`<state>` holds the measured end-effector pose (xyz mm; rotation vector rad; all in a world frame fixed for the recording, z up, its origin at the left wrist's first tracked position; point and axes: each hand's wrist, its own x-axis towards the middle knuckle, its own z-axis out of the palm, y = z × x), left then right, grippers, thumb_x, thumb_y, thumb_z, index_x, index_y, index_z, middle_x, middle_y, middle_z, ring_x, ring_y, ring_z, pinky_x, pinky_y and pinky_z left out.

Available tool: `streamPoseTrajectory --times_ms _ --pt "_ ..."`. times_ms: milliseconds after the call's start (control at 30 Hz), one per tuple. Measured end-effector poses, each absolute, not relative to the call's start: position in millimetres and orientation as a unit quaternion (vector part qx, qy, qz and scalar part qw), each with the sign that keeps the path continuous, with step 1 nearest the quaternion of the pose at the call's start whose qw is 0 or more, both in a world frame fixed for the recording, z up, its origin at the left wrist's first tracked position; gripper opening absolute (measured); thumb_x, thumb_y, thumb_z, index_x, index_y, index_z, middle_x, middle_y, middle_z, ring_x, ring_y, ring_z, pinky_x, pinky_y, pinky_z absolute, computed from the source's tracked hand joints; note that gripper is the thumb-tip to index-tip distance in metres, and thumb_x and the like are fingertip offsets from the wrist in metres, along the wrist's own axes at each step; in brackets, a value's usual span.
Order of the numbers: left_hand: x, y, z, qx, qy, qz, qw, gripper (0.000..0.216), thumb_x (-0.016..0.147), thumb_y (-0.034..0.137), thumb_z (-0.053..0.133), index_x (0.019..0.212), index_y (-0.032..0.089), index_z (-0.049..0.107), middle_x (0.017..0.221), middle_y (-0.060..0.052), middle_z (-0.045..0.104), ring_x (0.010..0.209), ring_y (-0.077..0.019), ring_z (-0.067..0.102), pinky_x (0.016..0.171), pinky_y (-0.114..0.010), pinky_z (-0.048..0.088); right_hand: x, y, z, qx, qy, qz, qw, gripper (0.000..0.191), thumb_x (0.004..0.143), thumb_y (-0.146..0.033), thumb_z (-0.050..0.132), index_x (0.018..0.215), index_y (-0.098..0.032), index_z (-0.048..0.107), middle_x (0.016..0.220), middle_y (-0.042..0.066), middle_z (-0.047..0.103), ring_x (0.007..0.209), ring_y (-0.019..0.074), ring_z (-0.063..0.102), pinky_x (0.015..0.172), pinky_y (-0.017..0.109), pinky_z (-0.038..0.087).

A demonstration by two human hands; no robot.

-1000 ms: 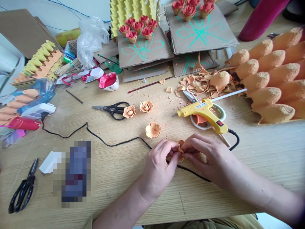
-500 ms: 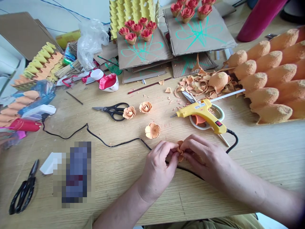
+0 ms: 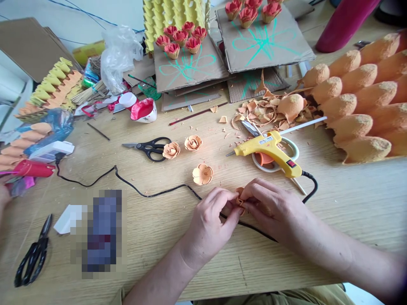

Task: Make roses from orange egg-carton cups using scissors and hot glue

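Between the fingertips of both hands is a small orange paper-pulp flower (image 3: 241, 195), mostly hidden by the fingers. My left hand (image 3: 213, 220) pinches it from the left, thumb below and fingers above. My right hand (image 3: 270, 207) pinches it from the right. Just beyond the hands lies an open orange flower (image 3: 202, 174) with rounded petals. Two orange flowers with curled centres, one rolled flower (image 3: 171, 150) and another rolled flower (image 3: 193, 143), sit farther back. A yellow glue gun (image 3: 269, 150) with a white glue stick rests on a roll of tape (image 3: 297, 152), right of the flowers.
Black scissors (image 3: 149, 148) lie behind the flowers, and another pair of scissors (image 3: 33, 254) at front left. A black cord (image 3: 152, 195) crosses the table under my hands. Orange egg trays (image 3: 359, 110) and scraps (image 3: 254, 112) are at right. Red flowers (image 3: 180, 38) stand on cardboard (image 3: 187, 67).
Both hands stay almost in place, still pinching the flower. The view has shifted slightly. Part of another person's arm now shows at the left edge.
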<state>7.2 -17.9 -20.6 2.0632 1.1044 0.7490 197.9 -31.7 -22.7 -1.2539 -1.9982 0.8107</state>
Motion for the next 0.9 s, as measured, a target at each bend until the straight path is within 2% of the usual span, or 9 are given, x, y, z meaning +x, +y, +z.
streamPoseTrajectory --times_ms 233,500,600,700,800,900 --pt "8.9 -17.9 -26.2 0.791 0.431 0.29 0.323 0.021 0.083 0.003 0.07 0.094 0.019 0.061 0.083 0.002 0.062 0.071 -0.011 0.062 0.069 -0.023 0.051 202.4 -30.9 -27.8 -0.447 -0.751 0.331 0.356 0.012 0.097 -0.015 0.059 0.086 -0.019 0.061 0.083 0.003 0.063 0.066 0.0118 0.061 0.058 0.022 0.048" --pt "15.3 -18.7 -26.8 0.807 0.436 0.287 0.275 0.018 0.082 0.003 0.062 0.089 0.019 0.058 0.078 0.002 0.057 0.068 -0.0127 0.056 0.064 -0.025 0.049 202.6 -29.6 -17.9 -0.445 -0.764 0.33 0.331 0.013 0.096 -0.012 0.058 0.087 -0.018 0.065 0.085 0.003 0.062 0.067 0.011 0.06 0.061 0.023 0.05" --pt "18.0 -20.3 -26.4 0.81 0.439 0.291 0.26 0.018 0.083 0.004 0.061 0.092 0.019 0.058 0.081 0.0 0.059 0.068 -0.013 0.057 0.065 -0.026 0.049 211.2 -23.4 -7.0 -0.476 -0.766 0.266 0.341 0.01 0.097 -0.016 0.057 0.091 -0.019 0.065 0.088 0.004 0.064 0.066 0.012 0.061 0.062 0.025 0.05" --pt "20.2 -22.1 -27.3 0.806 0.448 0.288 0.26 0.019 0.081 0.003 0.061 0.091 0.02 0.059 0.082 0.0 0.06 0.07 -0.0134 0.058 0.065 -0.026 0.049 227.6 -14.7 -0.9 -0.555 -0.739 0.136 0.356 0.008 0.098 -0.02 0.056 0.095 -0.021 0.064 0.091 0.005 0.064 0.069 0.0157 0.061 0.061 0.029 0.049" --pt "22.2 -23.8 -28.3 0.803 0.461 0.279 0.254 0.022 0.078 0.003 0.062 0.09 0.021 0.058 0.081 0.0 0.06 0.072 -0.0147 0.059 0.066 -0.027 0.05 243.5 -7.5 -2.8 -0.636 -0.71 0.038 0.302 0.009 0.097 -0.03 0.055 0.096 -0.023 0.061 0.092 0.007 0.062 0.075 0.0226 0.062 0.066 0.035 0.048" --pt "22.9 -24.9 -28.8 0.804 0.467 0.276 0.246 0.022 0.078 0.003 0.061 0.091 0.021 0.058 0.083 -0.001 0.061 0.073 -0.0156 0.06 0.068 -0.028 0.051 250.9 -3.9 -9.4 -0.671 -0.702 0.006 0.239 0.02 0.098 -0.041 0.053 0.101 -0.022 0.057 0.096 0.011 0.06 0.082 0.0286 0.061 0.072 0.04 0.048"
